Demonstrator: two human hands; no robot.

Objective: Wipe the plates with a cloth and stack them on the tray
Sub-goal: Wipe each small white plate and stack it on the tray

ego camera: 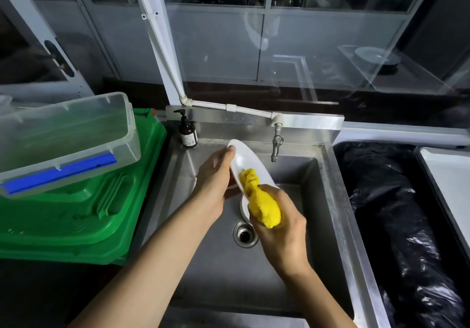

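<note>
One tap [276,144] just behind tilted plate [245,158]

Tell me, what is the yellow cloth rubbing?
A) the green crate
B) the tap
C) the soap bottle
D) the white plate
D: the right hand holds the yellow cloth against the white plate, which the left hand holds tilted over the sink.
</note>
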